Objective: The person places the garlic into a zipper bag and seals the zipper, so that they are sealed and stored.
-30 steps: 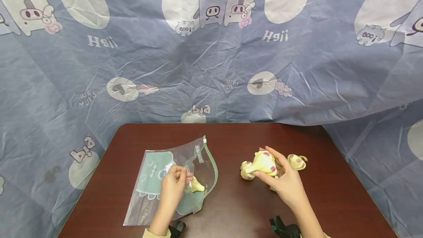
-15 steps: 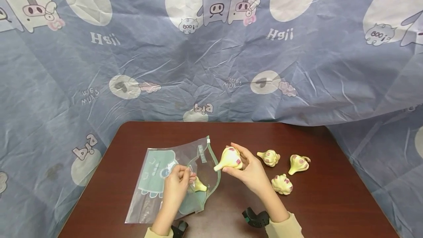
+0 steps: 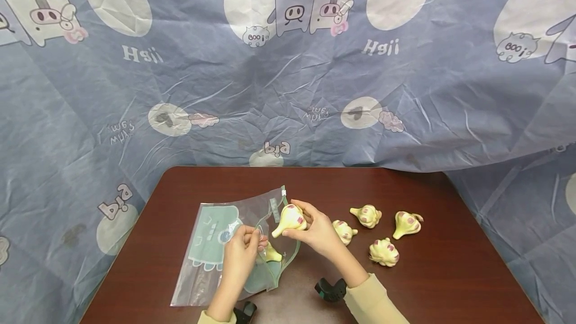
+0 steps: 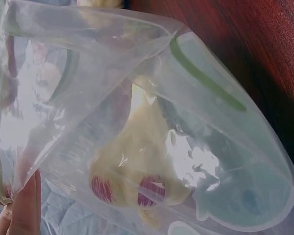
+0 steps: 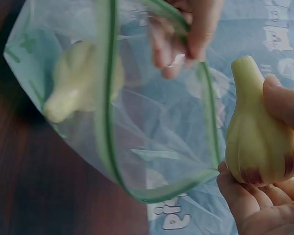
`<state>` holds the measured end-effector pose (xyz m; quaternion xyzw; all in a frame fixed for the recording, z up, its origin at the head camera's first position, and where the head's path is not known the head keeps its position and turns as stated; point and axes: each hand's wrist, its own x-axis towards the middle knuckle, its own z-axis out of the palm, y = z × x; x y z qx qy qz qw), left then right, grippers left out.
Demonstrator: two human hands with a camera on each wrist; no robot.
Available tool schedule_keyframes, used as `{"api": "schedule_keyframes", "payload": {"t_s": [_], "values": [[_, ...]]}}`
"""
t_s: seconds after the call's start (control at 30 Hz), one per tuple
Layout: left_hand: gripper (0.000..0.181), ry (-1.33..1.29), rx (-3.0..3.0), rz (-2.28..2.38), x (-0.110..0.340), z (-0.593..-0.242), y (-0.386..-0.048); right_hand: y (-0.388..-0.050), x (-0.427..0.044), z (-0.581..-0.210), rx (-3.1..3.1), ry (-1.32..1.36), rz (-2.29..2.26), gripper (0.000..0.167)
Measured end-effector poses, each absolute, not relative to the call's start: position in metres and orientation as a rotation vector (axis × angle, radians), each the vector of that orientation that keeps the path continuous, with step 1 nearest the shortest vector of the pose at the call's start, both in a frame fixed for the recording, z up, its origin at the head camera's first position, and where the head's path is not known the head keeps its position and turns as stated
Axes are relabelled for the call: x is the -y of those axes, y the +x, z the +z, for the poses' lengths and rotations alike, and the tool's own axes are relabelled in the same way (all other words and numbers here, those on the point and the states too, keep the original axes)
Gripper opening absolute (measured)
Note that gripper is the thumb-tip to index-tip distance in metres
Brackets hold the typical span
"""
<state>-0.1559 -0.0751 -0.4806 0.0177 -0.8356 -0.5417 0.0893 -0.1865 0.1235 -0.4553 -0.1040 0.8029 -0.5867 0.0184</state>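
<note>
My left hand [image 3: 243,250] pinches the upper edge of a clear zip bag [image 3: 198,284] with a green-blue print, keeping its green-rimmed mouth spread. Inside the bag lies one garlic bulb [image 4: 137,152], pale yellow with purple patches, seen through the plastic in both wrist views. Between thumb and fingers, my right hand [image 3: 318,231] holds another garlic bulb [image 5: 259,127] at the bag's mouth. In the head view its stem points down and left, toward the left hand. The right wrist view shows this bulb just beside the green rim [image 5: 108,98].
On the dark red-brown table [image 3: 432,279], several more garlic bulbs lie to the right, among them one bulb [image 3: 344,232] behind the right hand, one [image 3: 369,215] further back and one [image 3: 384,252] nearer. A patterned blue cloth [image 3: 252,79] hangs behind the table.
My right hand has carried its garlic bulb leftward from beside the other bulbs to the bag's mouth, uncovering the bulbs on the table. The left hand keeps its pinch on the bag.
</note>
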Motion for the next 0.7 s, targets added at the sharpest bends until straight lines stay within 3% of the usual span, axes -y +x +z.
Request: {"api": "schedule_keyframes", "payload": {"t_s": [0.7], "values": [[0.011, 0.098, 2.510, -1.517, 0.075, -0.478, -0.158, -0.203, -0.109, -0.487, -2.613, -0.673, -1.280, 0.075]]}}
